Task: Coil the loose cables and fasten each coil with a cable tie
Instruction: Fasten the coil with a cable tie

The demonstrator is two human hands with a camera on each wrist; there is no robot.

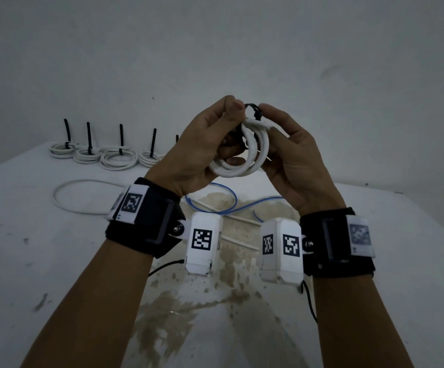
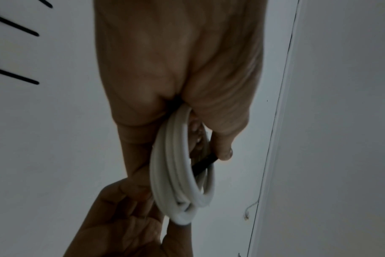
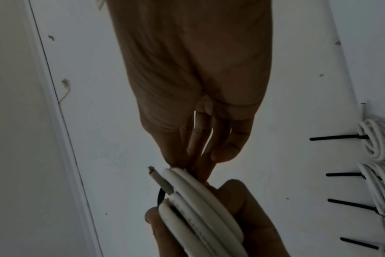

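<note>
We are holding a white cable coil (image 1: 244, 152) up in the air, above the tabletop (image 1: 374, 261), so the black cable tie (image 1: 252, 110) can pass freely around its loops. Our left hand (image 1: 202, 147) is gripping the coil and pinching the tie's strap, keeping the turns bunched. Our right hand (image 1: 292, 160) is cupping the coil's far side, fingertips closing on the tie's head. 4 tied coils (image 1: 118, 158) are lying in a row at the back; a loose white cable (image 1: 80, 197) and a blue cable (image 1: 223, 200) are waiting.
</note>
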